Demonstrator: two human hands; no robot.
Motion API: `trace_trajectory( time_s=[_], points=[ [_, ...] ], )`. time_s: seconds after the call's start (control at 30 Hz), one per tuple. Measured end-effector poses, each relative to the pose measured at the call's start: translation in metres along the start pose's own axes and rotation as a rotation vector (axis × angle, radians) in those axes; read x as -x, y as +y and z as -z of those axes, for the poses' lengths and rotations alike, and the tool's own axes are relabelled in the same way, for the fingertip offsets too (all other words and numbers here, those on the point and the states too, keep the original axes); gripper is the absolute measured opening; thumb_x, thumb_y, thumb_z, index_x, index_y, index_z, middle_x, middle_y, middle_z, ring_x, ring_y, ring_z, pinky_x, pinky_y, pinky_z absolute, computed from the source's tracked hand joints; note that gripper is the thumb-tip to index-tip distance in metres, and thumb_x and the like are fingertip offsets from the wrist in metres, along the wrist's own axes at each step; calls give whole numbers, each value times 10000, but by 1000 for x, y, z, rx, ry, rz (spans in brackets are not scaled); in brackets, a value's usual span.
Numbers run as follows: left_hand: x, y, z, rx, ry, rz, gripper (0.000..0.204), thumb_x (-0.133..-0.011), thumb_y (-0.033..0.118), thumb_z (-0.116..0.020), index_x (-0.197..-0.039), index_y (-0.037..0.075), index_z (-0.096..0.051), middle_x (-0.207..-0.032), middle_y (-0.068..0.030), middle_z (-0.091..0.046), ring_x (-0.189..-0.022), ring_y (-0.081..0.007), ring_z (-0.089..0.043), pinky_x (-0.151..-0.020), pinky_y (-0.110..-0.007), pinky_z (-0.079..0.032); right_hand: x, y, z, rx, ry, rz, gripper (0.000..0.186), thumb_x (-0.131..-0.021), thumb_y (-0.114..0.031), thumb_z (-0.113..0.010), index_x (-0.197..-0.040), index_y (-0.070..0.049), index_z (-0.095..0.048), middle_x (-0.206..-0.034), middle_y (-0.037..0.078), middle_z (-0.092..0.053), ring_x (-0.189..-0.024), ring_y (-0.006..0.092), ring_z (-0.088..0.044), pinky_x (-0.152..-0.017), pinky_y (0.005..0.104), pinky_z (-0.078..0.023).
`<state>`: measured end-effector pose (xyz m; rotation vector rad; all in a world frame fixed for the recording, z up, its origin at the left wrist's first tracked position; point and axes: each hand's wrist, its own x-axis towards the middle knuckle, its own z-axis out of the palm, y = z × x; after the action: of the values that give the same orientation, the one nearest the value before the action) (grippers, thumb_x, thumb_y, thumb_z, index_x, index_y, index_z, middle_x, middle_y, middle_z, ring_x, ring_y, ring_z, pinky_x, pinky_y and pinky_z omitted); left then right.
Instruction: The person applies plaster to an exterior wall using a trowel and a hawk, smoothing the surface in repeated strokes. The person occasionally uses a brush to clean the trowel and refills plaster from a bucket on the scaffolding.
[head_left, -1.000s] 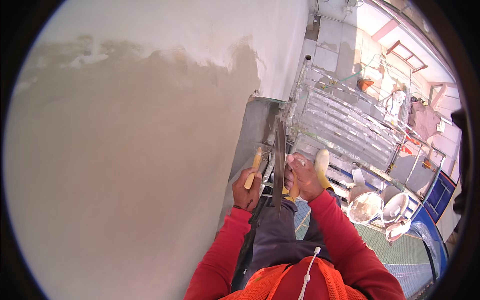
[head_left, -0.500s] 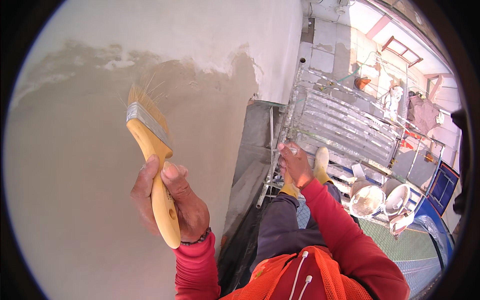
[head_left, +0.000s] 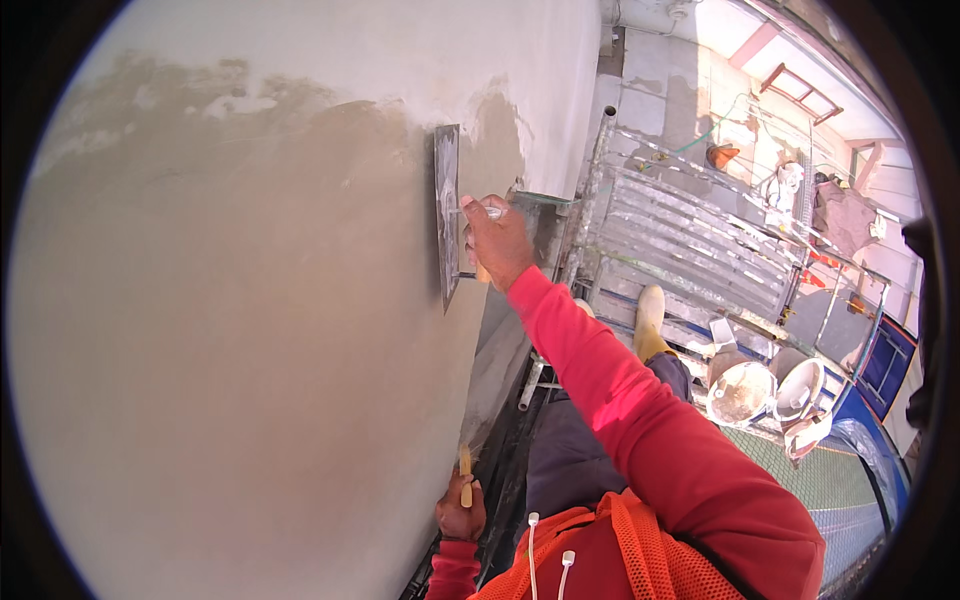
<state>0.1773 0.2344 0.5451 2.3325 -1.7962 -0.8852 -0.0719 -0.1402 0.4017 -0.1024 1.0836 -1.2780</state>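
Observation:
My right hand (head_left: 499, 240) is closed round the handle of a plastering trowel (head_left: 447, 220). The trowel's long metal blade stands upright, seen nearly edge-on, at the plastered wall (head_left: 250, 300); full contact cannot be told. Damp grey-brown plaster covers much of that wall, with a paler area above a ragged edge. Low in the view, my left hand (head_left: 461, 508) grips a paintbrush (head_left: 466, 480) with a yellow handle, bristles upward, beside the wall's lower edge. Part of the brush is covered by my fingers.
Under me is a metal scaffold platform (head_left: 690, 240) with splashed rails. Two plaster-smeared buckets (head_left: 741, 392) stand to the right, near a boot (head_left: 650, 310) on my foot. Green netting (head_left: 800, 470) hangs below. Further off lie a ladder-like frame (head_left: 802, 93) and cloth (head_left: 843, 215).
My left hand has dropped with the paintbrush from in front of the wall to low by my side. My right hand has reached up and left, bringing the trowel to the wall.

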Motion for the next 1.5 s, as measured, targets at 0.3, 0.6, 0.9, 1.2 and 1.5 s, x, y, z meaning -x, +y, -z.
trace_trajectory(
  time_s=[0.3, 0.6, 0.9, 1.2, 1.5],
  points=[
    [90, -115, 3, -315, -267, 303, 241, -947, 379, -741, -1045, 159, -744, -936, -176, -798, -869, -441, -779, -800, -536, -625, 94, -73, -66, 307, -257, 521, 335, -1040, -268, -740, -855, -32, -590, -647, 56, -595, -565, 135, -533, -530, 353, -434],
    [62, -124, -10, -128, -222, 243, 203, -965, 304, -756, -1056, 125, -730, -815, -122, -762, -733, -301, -762, -697, -446, -615, 125, -44, -22, 358, -396, 669, 325, -985, -307, -768, -879, -41, -614, -607, 132, -581, -524, 303, -562, -528, 419, -463],
    [85, -152, -34, -40, -270, 411, 213, -938, 316, -796, -1052, 141, -752, -903, -168, -787, -846, -403, -787, -772, -502, -627, -43, 29, 39, 368, 24, 597, 320, -1006, -276, -760, -863, -30, -614, -603, 75, -573, -576, 139, -550, -548, 376, -459],
    [68, -139, -30, 14, -392, 500, 224, -956, 297, -789, -1073, 111, -746, -846, -131, -778, -799, -315, -793, -753, -453, -626, 36, 38, 25, 259, -170, 539, 377, -1081, -342, -704, -874, -53, -576, -661, 2, -557, -609, 71, -522, -549, 311, -432],
    [89, -185, -34, -11, -384, 569, 287, -942, 383, -789, -1100, 144, -760, -907, -152, -791, -863, -354, -799, -797, -473, -627, -35, 35, 26, 84, 21, 153, 318, -1074, -246, -701, -833, -80, -577, -656, -35, -522, -552, 66, -473, -471, 296, -388]
  ],
)
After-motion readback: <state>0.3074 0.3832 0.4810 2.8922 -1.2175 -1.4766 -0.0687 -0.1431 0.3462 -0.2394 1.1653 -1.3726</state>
